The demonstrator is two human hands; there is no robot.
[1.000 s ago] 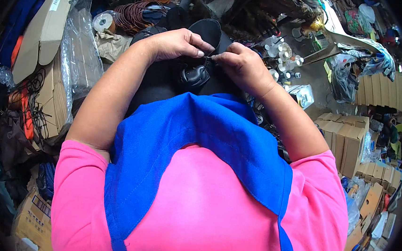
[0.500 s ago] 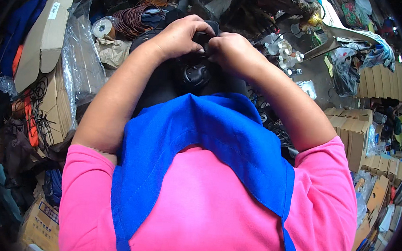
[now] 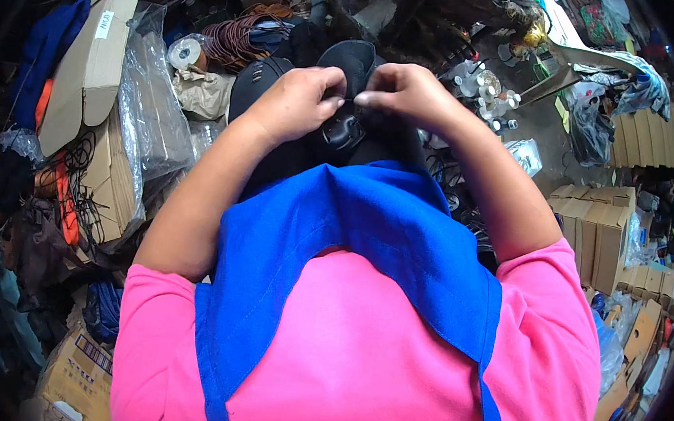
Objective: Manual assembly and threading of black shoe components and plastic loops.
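Over my lap, both my hands work around a black rounded piece (image 3: 352,63) that looks soft and stands up between them. My left hand (image 3: 304,99) has its thumb and forefinger curled together at the piece's left side; anything in that pinch is hidden. Opposite it, my right hand (image 3: 400,90) is pinched close to the piece's lower right edge, and what it grips is too small to make out. A wider black piece (image 3: 253,84) with a row of small slits lies beyond my left wrist. Below the fingers sits a shiny black object (image 3: 343,133), its kind unclear.
A blue apron (image 3: 369,205) covers my lap. At left stand cardboard sheets (image 3: 100,57), clear plastic wrap (image 3: 151,109), a white spool (image 3: 185,52) and coiled brown cord (image 3: 228,40). Small bottles (image 3: 481,87) and cardboard boxes (image 3: 593,231) are on the right.
My hands have moved slightly apart and lower, my right fingers drawing away to the right. More of the black rounded piece and the slitted piece now shows.
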